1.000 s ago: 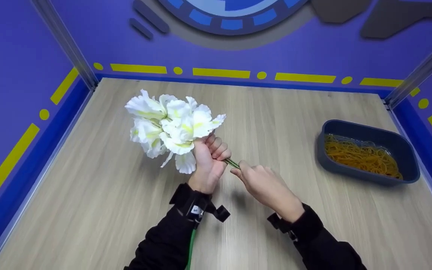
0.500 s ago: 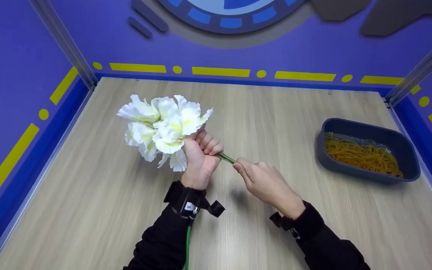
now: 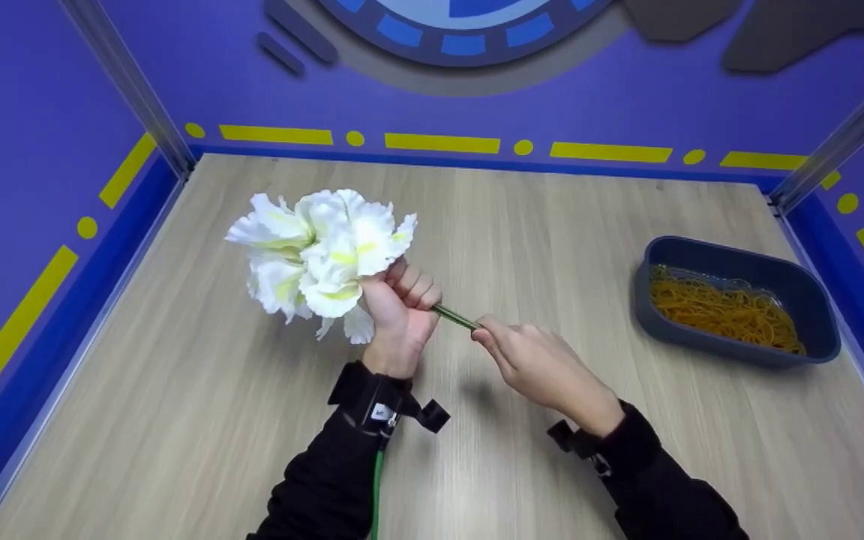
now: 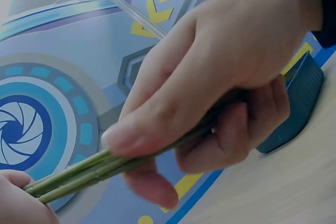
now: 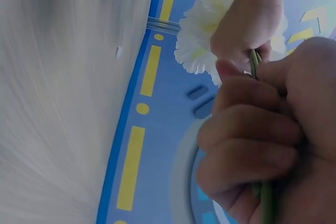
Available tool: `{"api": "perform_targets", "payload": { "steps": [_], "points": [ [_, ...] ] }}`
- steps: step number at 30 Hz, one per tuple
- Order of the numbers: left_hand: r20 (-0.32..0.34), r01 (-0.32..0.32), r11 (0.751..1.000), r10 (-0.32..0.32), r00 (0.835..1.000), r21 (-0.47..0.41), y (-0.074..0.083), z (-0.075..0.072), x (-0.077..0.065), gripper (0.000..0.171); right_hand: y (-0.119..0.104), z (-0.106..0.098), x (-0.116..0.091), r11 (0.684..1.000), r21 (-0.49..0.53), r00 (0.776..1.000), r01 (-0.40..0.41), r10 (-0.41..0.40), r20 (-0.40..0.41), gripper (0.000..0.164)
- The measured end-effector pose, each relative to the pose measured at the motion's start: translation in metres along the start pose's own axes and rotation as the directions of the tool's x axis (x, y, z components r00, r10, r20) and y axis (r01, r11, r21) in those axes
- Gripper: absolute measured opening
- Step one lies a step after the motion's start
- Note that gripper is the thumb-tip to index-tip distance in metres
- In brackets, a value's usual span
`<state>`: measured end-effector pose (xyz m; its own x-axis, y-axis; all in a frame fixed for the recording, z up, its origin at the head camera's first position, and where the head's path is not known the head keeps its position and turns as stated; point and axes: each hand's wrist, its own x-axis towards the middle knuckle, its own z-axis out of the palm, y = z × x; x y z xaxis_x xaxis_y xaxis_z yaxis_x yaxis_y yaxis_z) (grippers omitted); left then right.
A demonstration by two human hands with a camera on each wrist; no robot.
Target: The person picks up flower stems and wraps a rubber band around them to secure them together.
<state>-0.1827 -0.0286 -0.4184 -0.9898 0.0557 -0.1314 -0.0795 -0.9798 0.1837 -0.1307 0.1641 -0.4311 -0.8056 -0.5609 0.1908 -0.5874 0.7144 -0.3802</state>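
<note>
I see the left hand [image 3: 402, 319] curled round slender green stems [image 3: 454, 316] just below ruffled white-and-yellow blossoms [image 3: 319, 251], the right hand [image 3: 548, 367] gripping farther down their long axis, which slants rightward toward the wearer, though I can't make out the stem tips.

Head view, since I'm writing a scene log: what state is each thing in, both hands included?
White flowers: petals spread, blooms clustered together
Green stems: bunched, held by both hands
Left hand: fingers curled round the stems, near the blooms
Right hand: fingers gripping the stems farther down
Dark bin: upright, uncovered, partly filled
Yellow-orange bands: loose, heaped in the bin
</note>
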Motion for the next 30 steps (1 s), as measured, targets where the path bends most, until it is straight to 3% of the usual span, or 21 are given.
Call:
{"api": "perform_targets", "payload": {
  "steps": [6, 12, 18, 26, 30],
  "points": [
    [-0.014, -0.049, 0.998, 0.048, 0.999, -0.049, 0.011, 0.001, 0.000, 0.032, 0.004, -0.018, -0.009, 1.000, 0.006, 1.000, 0.020, -0.021, 0.018, 0.020],
    [-0.014, -0.120, 0.987, 0.120, 0.993, -0.107, 0.024, 0.005, 0.001, 0.042, 0.012, -0.036, -0.015, 0.999, 0.031, 0.999, -0.010, 0.009, 0.030, 0.022],
    [0.026, -0.140, 0.976, 0.146, 0.989, -0.168, 0.032, 0.009, -0.001, 0.045, 0.028, -0.055, -0.021, 1.000, -0.001, 0.998, -0.013, 0.013, -0.057, 0.023],
    [0.046, -0.123, 0.971, 0.135, 0.990, -0.206, 0.036, 0.012, -0.003, 0.045, 0.067, -0.094, -0.042, 0.981, -0.030, 0.971, -0.194, 0.188, -0.148, 0.032],
    [0.047, -0.119, 0.971, 0.132, 0.990, -0.209, 0.036, 0.012, -0.003, 0.045, 0.093, -0.109, -0.058, 0.958, -0.025, 0.949, -0.284, 0.278, -0.150, 0.031]
  ]
}}
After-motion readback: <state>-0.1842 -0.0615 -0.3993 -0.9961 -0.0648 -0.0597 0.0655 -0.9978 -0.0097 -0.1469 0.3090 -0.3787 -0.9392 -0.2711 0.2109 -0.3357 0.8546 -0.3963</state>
